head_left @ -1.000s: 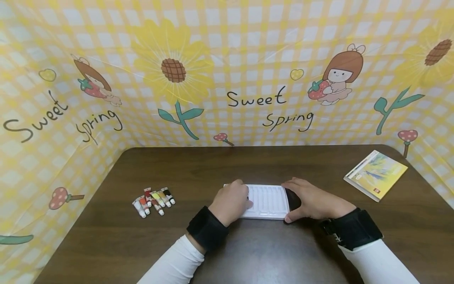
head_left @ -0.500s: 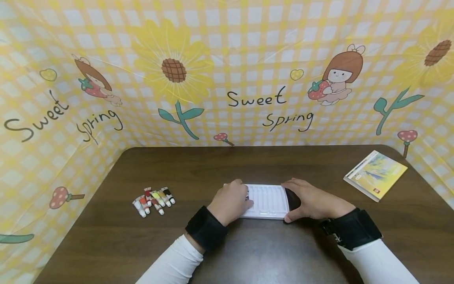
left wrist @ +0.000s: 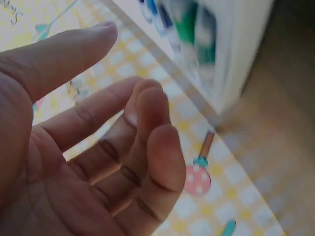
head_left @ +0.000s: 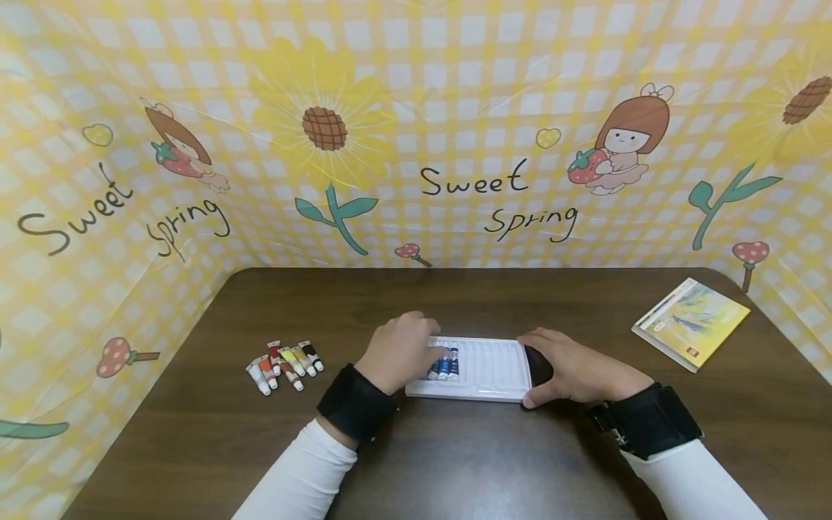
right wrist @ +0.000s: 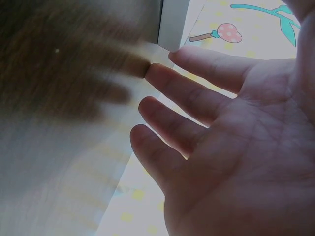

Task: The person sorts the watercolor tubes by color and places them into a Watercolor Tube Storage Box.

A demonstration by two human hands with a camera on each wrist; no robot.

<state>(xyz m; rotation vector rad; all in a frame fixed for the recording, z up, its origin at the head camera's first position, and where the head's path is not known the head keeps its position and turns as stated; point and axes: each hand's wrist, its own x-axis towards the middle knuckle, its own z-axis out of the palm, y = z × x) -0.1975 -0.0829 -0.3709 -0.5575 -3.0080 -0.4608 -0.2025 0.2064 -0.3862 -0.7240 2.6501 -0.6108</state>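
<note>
A white slotted paint tray [head_left: 494, 368] lies flat on the table in the head view. Blue paint tubes [head_left: 445, 365] fill slots toward its left end; green tubes [left wrist: 187, 24] show beside them in the left wrist view. My left hand [head_left: 399, 354] hovers over that end and hides part of it. In the left wrist view this hand has its thumb apart, fingers loosely bent, and nothing held. My right hand [head_left: 578, 367] holds the tray's right end, thumb at the near corner and forefinger at the far one. The other right fingers are extended in the right wrist view.
Several loose paint tubes [head_left: 286, 365], among them red, yellow and black ones, lie in a cluster at the left of the brown table [head_left: 455, 462]. A yellow-covered book [head_left: 692, 325] lies at the far right. A checked yellow cloth [head_left: 448, 94] surrounds the table's back and sides.
My left hand has drawn back leftward and up from the tray, uncovering the blue tubes in its slots. The right hand stays at the tray's right end.
</note>
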